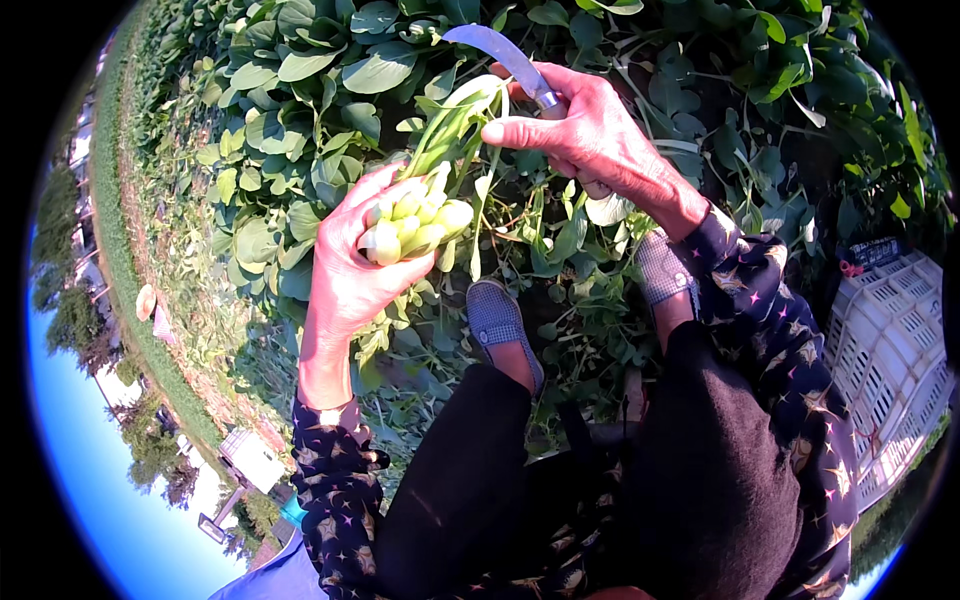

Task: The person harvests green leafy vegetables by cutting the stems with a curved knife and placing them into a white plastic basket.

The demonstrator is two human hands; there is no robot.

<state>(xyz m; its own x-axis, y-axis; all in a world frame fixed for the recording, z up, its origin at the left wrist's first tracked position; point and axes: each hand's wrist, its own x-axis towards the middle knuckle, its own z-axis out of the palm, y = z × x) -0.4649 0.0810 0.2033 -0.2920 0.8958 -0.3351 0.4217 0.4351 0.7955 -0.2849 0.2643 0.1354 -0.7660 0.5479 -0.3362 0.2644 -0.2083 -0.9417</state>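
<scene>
My left hand [341,274] is closed around a bunch of leafy green stalks [420,221], their pale, thick base ends facing me. The upper stalks bend over towards my right hand [604,135]. Its lower fingers hold a curved harvesting knife [504,56], whose blade points up and left. Most of the handle is hidden in the grip. The right thumb and forefinger are at the bent stalks, and a thin loose stalk [482,199] hangs down there. Whether they pinch it is hard to tell.
Broad-leaved green plants [300,142] grow densely ahead and to the left. My checked shoes [496,319] stand among low greens. White slatted plastic crates [885,352] are at the right. Farther left are a person in a hat [146,302] and a white box-like object [253,459].
</scene>
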